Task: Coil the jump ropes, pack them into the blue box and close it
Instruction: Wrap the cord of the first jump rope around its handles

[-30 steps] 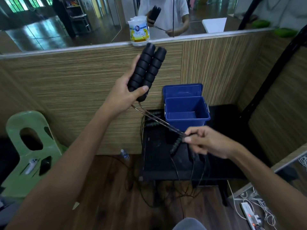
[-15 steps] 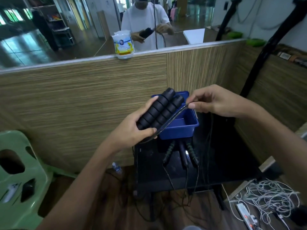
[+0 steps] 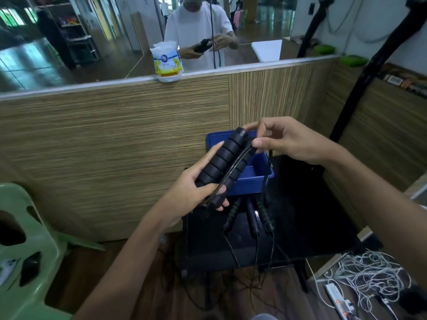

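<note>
right hand point(image 3: 291, 139): fingers pinch the rope cord point(image 3: 233, 168) at the top end of the handles
left hand point(image 3: 194, 192): fingers wrapped around both black foam handles point(image 3: 225, 162), held side by side just above the blue box point(image 3: 258, 174)
coil: barely begun, cord lies once along the handles, rest hangs down
blue box: open on the tabletop point(image 3: 300, 227), looks empty
left: other handles point(image 3: 251, 215) lie in front of the box, uncoiled; nothing packed, box not closed
</note>
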